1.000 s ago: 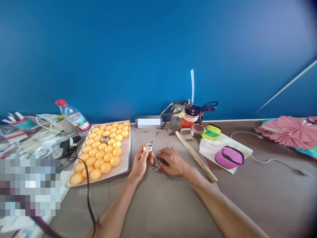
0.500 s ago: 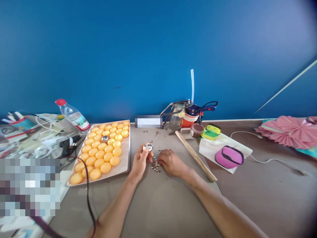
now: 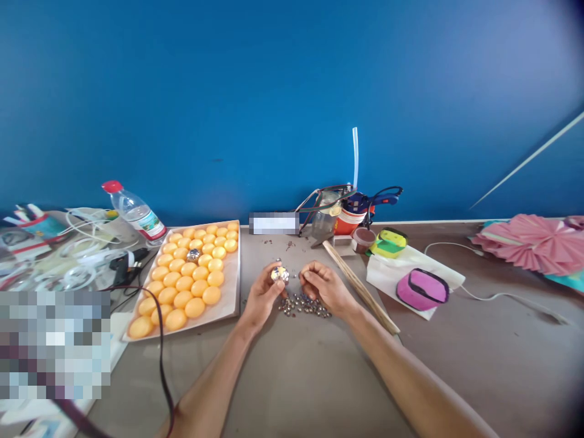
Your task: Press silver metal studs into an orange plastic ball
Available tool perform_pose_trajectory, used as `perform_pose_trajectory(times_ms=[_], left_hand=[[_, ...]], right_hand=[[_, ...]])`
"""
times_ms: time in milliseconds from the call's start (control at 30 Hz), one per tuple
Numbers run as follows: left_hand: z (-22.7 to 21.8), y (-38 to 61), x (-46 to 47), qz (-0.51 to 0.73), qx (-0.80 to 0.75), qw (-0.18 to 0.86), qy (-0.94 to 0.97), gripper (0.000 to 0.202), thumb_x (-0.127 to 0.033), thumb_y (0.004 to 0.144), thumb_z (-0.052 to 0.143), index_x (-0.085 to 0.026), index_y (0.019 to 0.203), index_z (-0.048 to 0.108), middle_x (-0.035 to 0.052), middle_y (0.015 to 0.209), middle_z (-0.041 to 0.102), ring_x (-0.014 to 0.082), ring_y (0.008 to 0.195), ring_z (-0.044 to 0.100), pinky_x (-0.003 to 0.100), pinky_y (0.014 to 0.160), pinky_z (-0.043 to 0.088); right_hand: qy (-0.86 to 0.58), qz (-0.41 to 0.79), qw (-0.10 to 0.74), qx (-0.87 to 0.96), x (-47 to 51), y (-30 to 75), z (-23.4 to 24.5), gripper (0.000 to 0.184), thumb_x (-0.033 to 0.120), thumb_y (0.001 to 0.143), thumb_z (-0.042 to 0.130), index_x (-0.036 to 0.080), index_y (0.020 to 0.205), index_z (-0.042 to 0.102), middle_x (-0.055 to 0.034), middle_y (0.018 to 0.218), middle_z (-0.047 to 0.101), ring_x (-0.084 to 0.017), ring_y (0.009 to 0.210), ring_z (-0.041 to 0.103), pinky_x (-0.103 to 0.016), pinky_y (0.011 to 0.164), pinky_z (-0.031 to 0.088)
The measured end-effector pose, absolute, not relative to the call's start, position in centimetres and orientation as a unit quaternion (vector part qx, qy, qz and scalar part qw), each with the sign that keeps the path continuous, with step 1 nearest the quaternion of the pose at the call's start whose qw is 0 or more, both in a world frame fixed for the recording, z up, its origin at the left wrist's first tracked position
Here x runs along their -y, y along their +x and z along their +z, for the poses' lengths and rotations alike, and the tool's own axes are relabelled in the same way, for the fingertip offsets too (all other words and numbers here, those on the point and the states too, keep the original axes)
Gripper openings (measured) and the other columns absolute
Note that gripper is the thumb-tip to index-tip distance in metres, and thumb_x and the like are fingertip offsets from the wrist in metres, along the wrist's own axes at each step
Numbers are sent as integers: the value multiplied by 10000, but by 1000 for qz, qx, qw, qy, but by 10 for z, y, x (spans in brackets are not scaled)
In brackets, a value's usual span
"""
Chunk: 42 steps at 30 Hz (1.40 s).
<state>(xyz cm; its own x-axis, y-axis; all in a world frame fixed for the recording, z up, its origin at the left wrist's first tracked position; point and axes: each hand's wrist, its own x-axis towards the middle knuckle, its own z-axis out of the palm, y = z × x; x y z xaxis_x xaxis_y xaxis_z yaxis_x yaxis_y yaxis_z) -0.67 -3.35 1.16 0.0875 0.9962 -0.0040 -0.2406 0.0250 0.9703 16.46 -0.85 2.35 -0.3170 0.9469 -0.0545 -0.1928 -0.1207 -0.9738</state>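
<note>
Left hand (image 3: 263,297) grips a shiny silver ball (image 3: 280,275) towards the worktop's (image 3: 296,383) back edge; right hand (image 3: 325,287), fingers curled, whether pinching anything cannot be told, is just right of it, apart; silver pieces (image 3: 302,304) lie below.

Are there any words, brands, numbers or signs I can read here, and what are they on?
None can be read.
Bottle label: print too small and blurred.
Orange container: yellowish marks, too blurred.
White block by the wall: pixelated, so any writing is hidden.
</note>
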Motion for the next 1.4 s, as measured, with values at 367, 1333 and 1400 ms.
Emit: perform_pose_trajectory(times_ms=[367,1333,1400], left_hand=[[4,-8,33,515,-372,647,422,466,-316,762,644,-253,1210,537,30,996,597,148,783,612,306,795,446],[11,-5,33,475,-447,593,473,449,-370,719,662,-179,1098,517,32,927,588,122,671,590,253,650,470],[10,-4,33,473,-449,590,475,450,-371,721,659,-179,1100,511,29,919,587,122,669,592,253,649,472]], right_hand=[[-290,737,457,405,8,167,30,204,299,663,712,166,766,595,16,688,605,-65,480,489,-226,496,316],[-440,504,381,638,15,157,29,74,237,713,538,172,682,557,15,713,506,-110,652,476,-242,658,391],[-444,508,377,635,15,157,28,77,241,712,536,172,681,551,20,695,504,-108,637,469,-238,640,383]])
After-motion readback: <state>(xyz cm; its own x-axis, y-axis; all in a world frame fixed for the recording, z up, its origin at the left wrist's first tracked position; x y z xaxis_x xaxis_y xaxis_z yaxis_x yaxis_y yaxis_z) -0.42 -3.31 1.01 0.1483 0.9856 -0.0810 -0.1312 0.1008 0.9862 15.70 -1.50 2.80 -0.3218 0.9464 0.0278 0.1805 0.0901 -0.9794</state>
